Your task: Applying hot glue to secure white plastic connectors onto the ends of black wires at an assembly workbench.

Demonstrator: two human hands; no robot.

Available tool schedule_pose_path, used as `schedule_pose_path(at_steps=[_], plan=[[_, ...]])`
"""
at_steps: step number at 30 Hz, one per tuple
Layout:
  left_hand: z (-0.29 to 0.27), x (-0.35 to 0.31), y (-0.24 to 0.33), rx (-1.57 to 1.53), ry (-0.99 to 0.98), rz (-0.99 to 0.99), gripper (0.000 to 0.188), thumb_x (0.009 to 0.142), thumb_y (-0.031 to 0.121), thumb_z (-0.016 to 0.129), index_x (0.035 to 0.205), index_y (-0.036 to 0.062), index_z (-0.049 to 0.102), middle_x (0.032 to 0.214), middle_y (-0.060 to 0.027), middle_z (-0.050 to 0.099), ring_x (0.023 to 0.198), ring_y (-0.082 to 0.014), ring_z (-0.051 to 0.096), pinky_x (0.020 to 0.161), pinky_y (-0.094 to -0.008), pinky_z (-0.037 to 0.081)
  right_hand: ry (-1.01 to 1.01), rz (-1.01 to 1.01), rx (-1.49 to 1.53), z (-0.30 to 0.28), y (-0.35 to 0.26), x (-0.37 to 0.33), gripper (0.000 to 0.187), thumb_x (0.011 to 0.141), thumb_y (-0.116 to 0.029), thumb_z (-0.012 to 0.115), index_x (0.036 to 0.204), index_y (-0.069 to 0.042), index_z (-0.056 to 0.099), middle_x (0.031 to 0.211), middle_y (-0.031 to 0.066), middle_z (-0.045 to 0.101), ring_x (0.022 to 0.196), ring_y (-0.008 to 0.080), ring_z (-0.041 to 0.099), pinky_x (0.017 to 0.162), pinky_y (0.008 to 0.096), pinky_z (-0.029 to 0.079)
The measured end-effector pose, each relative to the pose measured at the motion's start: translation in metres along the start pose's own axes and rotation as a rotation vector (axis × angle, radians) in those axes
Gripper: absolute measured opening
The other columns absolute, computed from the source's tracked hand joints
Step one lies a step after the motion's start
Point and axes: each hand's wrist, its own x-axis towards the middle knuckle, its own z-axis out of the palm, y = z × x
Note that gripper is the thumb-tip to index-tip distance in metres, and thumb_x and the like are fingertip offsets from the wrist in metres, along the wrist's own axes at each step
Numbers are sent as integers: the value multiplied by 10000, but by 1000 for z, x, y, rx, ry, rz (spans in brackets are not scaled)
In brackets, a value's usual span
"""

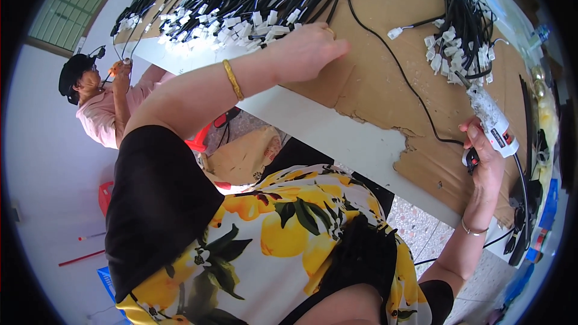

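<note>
My left hand [313, 53] is closed, its fingers curled beside the large pile of black cables with white connectors [241, 27]; anything inside them is hidden. My right hand [483, 155] grips a white hot glue gun [489, 114] with a dark trigger. The gun's nozzle points up and left, close to a smaller bundle of black cables [463, 30]. One long black cable [403, 78] curves across the cardboard from the large pile down to my right hand. A single white connector [395, 33] lies left of the smaller bundle.
Torn brown cardboard [367, 87] covers much of the white table [337, 126]. The gun's power cord [525, 198] hangs down at the right. Clear plastic bags [545, 114] line the right side. At the left, a person in pink [99, 111] handles cables near another cable bundle [141, 3].
</note>
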Motion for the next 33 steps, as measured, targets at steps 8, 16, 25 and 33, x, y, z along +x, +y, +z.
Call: schedule_pose_path(at_steps=[8,16,25,33], plan=[[-37,-54,68,-127,304,5,186,638,-7,522,805,74,522,739,-65,472,811,-239,470,845,-450,393,-13,13,-6,0,1,-1,208,709,-203,671,805,-54,563,752,51,587,551,66,458,502,189,360],[-35,-132,72,-140,456,-331,187,609,-42,594,756,55,532,726,-53,531,735,-252,532,795,-389,451,-24,-35,8,-1,-2,3,222,698,-192,661,836,-47,563,761,51,587,567,66,463,531,196,365],[-22,-159,82,-230,583,-585,179,633,-100,579,760,19,535,732,-99,534,725,-241,536,611,-298,431,39,-56,-18,-1,0,6,160,738,-176,618,802,-40,562,733,35,585,561,55,448,522,191,344],[3,-174,103,-392,631,-667,154,662,-84,583,743,35,528,637,-56,511,570,-178,520,525,-240,416,9,-170,26,-9,4,8,192,739,-197,598,779,-13,560,709,36,570,547,56,440,515,197,339]])
